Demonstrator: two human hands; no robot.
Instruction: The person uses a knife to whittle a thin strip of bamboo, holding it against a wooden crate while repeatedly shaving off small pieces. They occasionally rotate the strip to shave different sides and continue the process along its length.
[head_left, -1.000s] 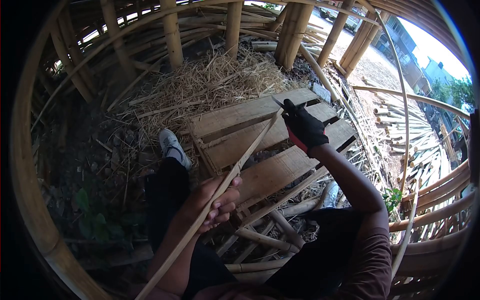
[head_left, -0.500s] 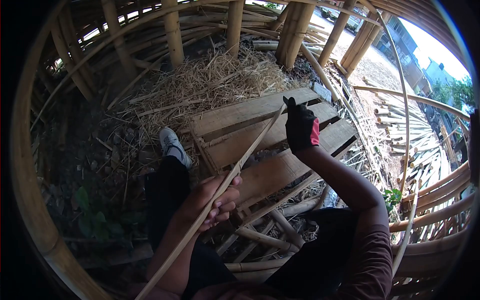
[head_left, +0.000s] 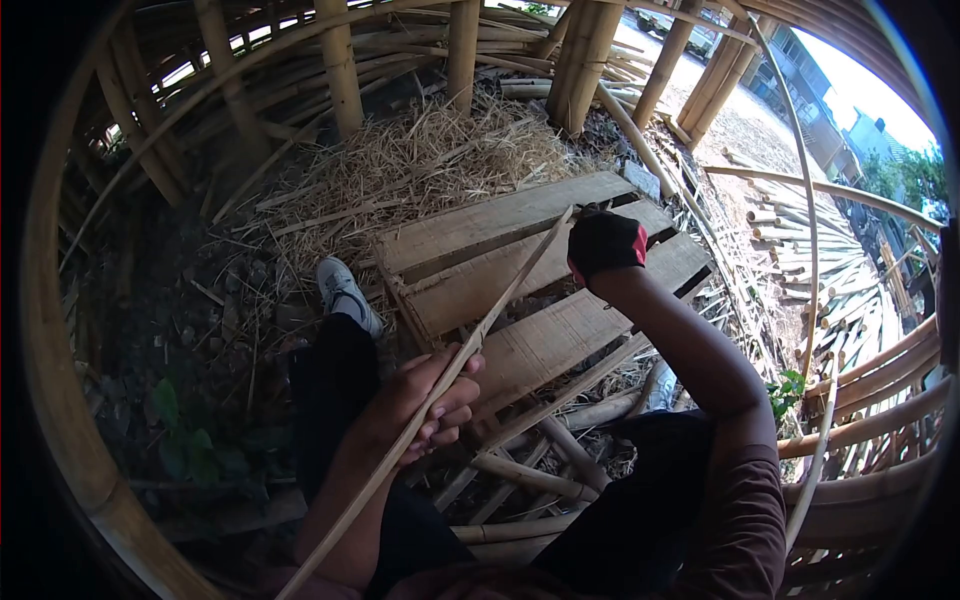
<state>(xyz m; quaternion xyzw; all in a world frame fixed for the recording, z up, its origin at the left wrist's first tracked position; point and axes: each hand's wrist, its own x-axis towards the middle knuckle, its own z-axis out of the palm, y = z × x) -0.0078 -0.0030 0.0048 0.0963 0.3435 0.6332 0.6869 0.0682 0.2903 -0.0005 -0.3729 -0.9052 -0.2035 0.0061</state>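
My bare left hand (head_left: 435,405) is wrapped round a long, thin bamboo strip (head_left: 400,440), which slants from the bottom edge up to the right. The strip's narrow far end lies over a slatted wooden pallet (head_left: 550,345). Beside that end is my right hand (head_left: 608,245), in a black and red glove, with its fingers curled closed. A small dark tip shows at the fingers, but what the hand holds is mostly hidden.
Bamboo shavings (head_left: 430,165) are heaped behind the pallet. Bamboo posts (head_left: 585,65) stand at the back, and cut poles (head_left: 830,260) lie at the right. A shoe (head_left: 345,292) is left of the pallet. Bamboo rails (head_left: 870,430) curve at the lower right.
My right hand has turned at the wrist and dropped slightly beside the strip's far end; the blade seen one second ago is now mostly hidden. My left hand keeps its hold.
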